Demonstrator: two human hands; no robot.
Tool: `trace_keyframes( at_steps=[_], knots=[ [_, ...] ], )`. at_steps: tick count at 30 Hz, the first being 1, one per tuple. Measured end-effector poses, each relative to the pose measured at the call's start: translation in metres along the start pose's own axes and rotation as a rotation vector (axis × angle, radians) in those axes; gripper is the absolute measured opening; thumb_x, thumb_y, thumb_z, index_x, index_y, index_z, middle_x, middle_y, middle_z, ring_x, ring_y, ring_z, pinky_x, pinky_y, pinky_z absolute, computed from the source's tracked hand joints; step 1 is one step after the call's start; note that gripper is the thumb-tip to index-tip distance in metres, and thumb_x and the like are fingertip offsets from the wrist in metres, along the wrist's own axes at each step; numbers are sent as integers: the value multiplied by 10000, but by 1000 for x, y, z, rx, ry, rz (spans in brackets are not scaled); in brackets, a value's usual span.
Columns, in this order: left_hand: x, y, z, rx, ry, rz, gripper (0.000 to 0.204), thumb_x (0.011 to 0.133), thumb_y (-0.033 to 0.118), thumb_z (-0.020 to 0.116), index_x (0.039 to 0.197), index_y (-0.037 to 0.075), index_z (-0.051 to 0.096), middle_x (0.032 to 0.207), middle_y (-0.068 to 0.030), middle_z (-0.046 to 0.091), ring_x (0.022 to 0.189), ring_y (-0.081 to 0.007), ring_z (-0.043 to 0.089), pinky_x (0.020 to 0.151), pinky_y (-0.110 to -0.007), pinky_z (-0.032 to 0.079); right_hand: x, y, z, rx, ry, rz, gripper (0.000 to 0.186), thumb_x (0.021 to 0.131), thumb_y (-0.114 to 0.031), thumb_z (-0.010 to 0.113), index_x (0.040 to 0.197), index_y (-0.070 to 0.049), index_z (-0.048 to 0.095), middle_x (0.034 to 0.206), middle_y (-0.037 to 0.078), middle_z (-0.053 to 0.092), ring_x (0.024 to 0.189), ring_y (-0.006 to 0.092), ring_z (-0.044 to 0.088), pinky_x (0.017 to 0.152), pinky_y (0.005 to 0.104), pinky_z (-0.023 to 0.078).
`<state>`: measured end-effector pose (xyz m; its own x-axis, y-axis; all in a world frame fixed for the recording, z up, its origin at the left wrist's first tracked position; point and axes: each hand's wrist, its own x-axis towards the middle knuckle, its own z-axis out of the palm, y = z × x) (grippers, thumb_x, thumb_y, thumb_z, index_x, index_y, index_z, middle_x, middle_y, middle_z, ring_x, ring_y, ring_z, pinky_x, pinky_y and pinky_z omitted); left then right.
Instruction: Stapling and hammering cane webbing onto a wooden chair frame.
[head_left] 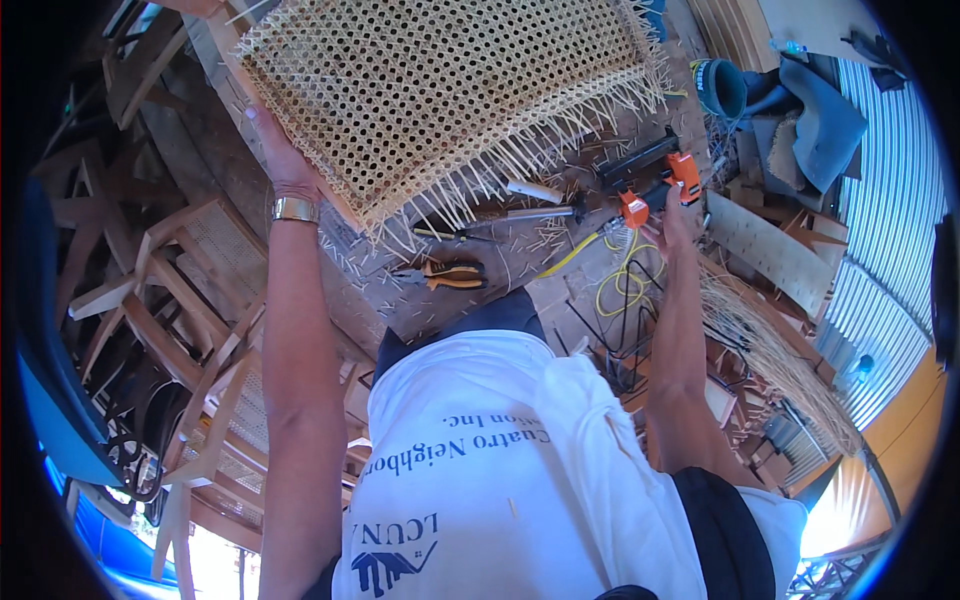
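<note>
Left fingers (263, 127) touch the cane panel's edge (338, 198), grip unclear; right fingers (673, 203) clamp an orange tool (682, 170) just clear.

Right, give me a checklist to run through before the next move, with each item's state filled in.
1. Left hand in contact with the framed cane panel: ok, at its left edge.
2. Orange-and-black power tool in the right hand: ok, held beside the panel.
3. Finger off the trigger: cannot tell, the grip hides it.
4. Bench free of scraps and loose tools: not ok, cane bits are scattered and pliers lie on it.
5. Panel's near edge trimmed: not ok, long loose strands stick out.
6. Yellow hose under pressure: cannot tell.
</note>
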<state>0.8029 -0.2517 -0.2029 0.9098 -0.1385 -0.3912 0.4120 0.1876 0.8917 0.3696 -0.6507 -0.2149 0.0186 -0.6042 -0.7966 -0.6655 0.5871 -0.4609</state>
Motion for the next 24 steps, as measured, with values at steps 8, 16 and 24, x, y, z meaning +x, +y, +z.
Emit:
trace_keyframes(
  at_steps=[8, 16, 24],
  knots=[
    [-8, 9, -6, -68, -58, -49, 817, 994, 658, 298, 1561, 75, 222, 1594, -97, 289, 1432, -261, 334, 1172, -390, 275, -156, 56, 131, -170, 67, -317, 403, 960, -371, 627, 1077, 10, 571, 956, 140, 648, 745, 155, 668, 664, 296, 540],
    [1, 1, -2, 377, 414, -45, 660, 1028, 555, 328, 1388, 28, 495, 1276, -93, 571, 1173, -222, 522, 1009, -391, 429, -124, 65, 226, 143, 53, -115, 340, 929, -282, 682, 939, 35, 561, 750, 130, 664, 534, 186, 639, 464, 294, 529],
    [-20, 24, 18, 505, 460, -122, 921, 925, 735, 384, 1448, -20, 439, 1418, -190, 518, 1259, -287, 514, 1054, -395, 387, -116, 59, 217, 314, 77, -167, 209, 873, -129, 623, 945, 28, 505, 790, 147, 652, 574, 197, 642, 456, 325, 521]
  ],
)
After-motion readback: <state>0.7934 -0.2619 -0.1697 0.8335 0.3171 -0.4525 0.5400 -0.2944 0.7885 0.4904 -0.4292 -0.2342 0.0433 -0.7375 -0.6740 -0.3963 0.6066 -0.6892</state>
